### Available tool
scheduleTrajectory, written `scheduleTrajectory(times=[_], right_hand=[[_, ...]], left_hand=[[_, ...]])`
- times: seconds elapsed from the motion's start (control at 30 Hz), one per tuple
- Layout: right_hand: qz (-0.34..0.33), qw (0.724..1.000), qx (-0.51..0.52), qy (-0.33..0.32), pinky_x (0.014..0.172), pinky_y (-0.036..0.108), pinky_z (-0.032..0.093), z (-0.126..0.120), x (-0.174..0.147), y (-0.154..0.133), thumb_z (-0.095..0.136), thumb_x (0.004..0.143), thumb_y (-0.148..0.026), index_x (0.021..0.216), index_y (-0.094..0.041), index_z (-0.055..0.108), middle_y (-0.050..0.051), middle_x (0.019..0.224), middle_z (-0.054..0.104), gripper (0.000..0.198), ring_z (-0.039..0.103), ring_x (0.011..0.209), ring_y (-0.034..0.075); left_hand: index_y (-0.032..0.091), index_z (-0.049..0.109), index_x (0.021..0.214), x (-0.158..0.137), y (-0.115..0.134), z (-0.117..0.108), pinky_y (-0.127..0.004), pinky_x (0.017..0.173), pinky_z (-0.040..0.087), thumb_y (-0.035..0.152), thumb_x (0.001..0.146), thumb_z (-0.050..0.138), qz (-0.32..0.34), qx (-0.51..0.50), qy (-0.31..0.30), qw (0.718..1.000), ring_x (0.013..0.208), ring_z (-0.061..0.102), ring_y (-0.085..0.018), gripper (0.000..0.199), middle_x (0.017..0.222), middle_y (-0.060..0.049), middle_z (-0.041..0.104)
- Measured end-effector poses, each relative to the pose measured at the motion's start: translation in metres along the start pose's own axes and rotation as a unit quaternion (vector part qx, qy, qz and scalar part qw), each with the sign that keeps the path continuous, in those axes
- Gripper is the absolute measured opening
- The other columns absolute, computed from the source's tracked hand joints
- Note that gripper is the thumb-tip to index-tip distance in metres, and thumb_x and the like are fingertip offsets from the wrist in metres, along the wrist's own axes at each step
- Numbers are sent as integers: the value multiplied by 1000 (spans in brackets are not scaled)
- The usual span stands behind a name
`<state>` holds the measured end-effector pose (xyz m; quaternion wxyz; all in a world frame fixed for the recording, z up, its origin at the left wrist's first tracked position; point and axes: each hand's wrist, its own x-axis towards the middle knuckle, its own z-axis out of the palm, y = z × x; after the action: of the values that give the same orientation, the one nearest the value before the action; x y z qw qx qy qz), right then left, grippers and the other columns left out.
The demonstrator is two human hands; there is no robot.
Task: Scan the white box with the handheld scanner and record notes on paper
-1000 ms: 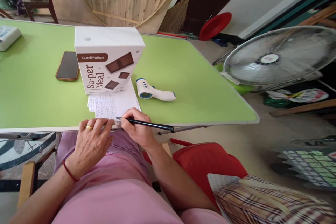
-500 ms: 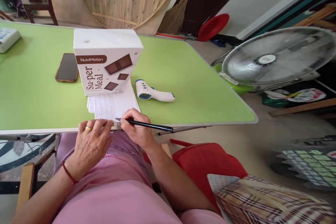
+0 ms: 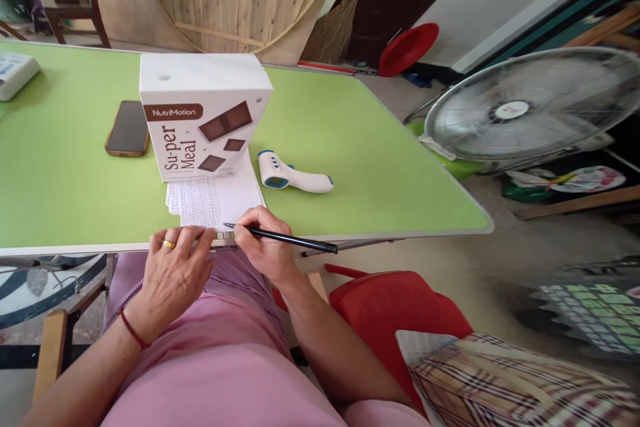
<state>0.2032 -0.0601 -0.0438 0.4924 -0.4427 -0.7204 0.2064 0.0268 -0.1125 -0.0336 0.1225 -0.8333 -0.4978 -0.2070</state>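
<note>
My right hand (image 3: 265,243) pinches a black pen (image 3: 295,240), its tip at the lower part of a white sheet of paper (image 3: 237,197). Dense rows of handwriting cover the sheet's left side; the right side is blank. My left hand (image 3: 177,267), with a gold ring, lies with fingers stretched over the table edge at the paper's bottom left. Behind the sheet stands a white "NutriMotion Su-per Meal" box (image 3: 205,127), covering the paper's upper part. To the right of the paper lies a white and blue infrared thermometer (image 3: 295,173).
A phone (image 3: 127,128) lies left of the box on the green table (image 3: 350,147). At the far left is a white device (image 3: 17,75). Right of the table stands a large fan (image 3: 510,110). A red chair (image 3: 395,307) is below, near a plaid cloth (image 3: 500,373).
My right hand and the pen have shifted slightly to the right along the paper. My left hand stays in place.
</note>
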Motion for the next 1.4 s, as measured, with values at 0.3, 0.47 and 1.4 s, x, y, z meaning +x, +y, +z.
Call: scheduleTrajectory(times=[0.3, 0.47, 1.4], right_hand=[[-9, 1000, -9, -4, 50, 22, 41, 1, 1, 0, 54, 79, -20, 65, -23, 48, -6, 53, 51, 16, 47, 47, 10], [-7, 1000, -1, -13, 49, 22, 40, 0, 2, -1, 54, 79, -19, 65, -23, 48, -7, 53, 51, 16, 46, 47, 9], [29, 999, 17, -20, 48, 22, 39, 2, 2, 0, 55, 77, -21, 64, -23, 48, -7, 52, 49, 15, 43, 46, 9]], left_hand=[[17, 64, 115, 0, 0, -1, -40, 75, 35, 17, 87, 62, -2, -3, 0, 1000, 88, 52, -25, 28, 103, -7, 66], [17, 63, 116, -1, 1, 0, -40, 76, 36, 18, 88, 61, -6, -4, -2, 1000, 89, 53, -25, 28, 104, -7, 66], [18, 63, 117, 0, 1, -1, -40, 77, 37, 16, 90, 55, -6, -5, -16, 1000, 91, 54, -25, 28, 105, -9, 66]])
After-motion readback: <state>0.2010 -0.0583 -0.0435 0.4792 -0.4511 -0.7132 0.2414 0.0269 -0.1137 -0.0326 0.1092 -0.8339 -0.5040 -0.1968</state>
